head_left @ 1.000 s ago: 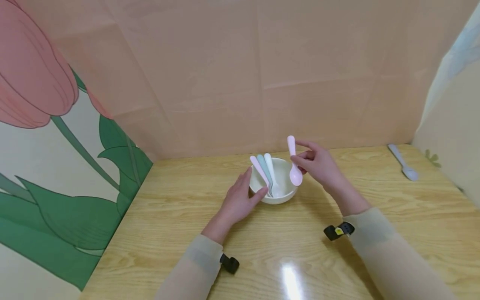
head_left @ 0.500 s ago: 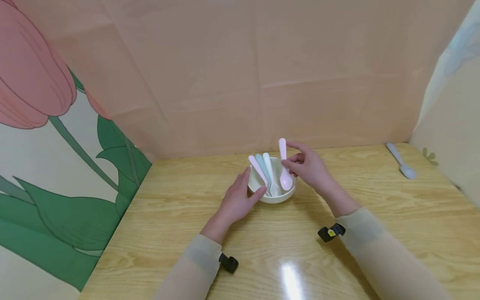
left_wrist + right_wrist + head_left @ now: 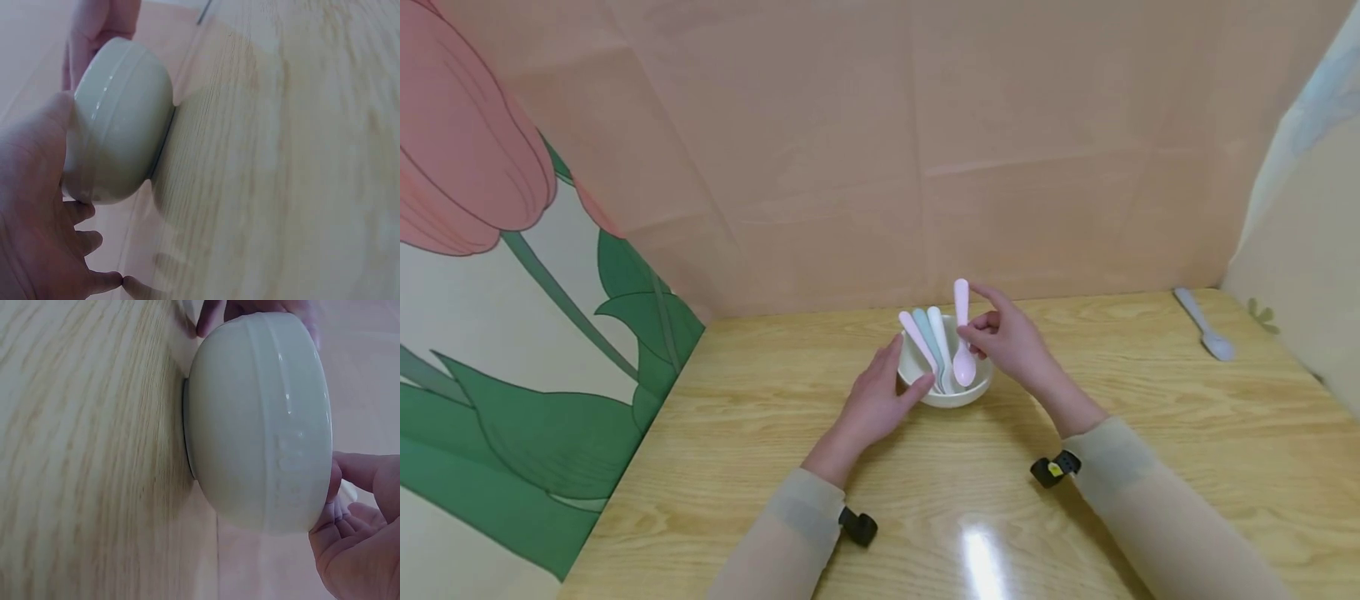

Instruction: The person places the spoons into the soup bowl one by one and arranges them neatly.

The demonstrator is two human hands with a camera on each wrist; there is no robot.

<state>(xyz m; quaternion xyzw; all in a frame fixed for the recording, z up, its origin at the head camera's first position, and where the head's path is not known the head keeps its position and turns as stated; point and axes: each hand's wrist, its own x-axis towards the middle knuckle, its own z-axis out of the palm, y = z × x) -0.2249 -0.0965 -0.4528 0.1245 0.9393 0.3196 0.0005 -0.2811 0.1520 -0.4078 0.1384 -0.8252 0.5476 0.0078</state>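
Note:
A cream bowl (image 3: 951,400) stands upright on the wooden table (image 3: 760,417). My left hand (image 3: 872,400) holds its left side, thumb at the near rim and fingers around the far side. Inside lean three utensils with pink (image 3: 916,335), teal (image 3: 927,333) and white (image 3: 938,329) handles. Between thumb and fingers my right hand (image 3: 1011,337) pinches a pale pink spoon (image 3: 965,365), handle up, its head low inside the bowl beside the white utensil. In the right wrist view, the bowl (image 3: 262,425) hides most of that spoon.
A grey spoon (image 3: 1206,327) lies on the table at the far right. Behind the table hangs a peach cloth backdrop (image 3: 850,167). A tulip-patterned panel (image 3: 587,350) bounds the left side, and a pale panel (image 3: 1307,233) the right.
My right hand has moved left and slightly down, bringing the pink spoon from over the bowl's right rim into the bowl beside the other utensils. The left hand has stayed on the bowl.

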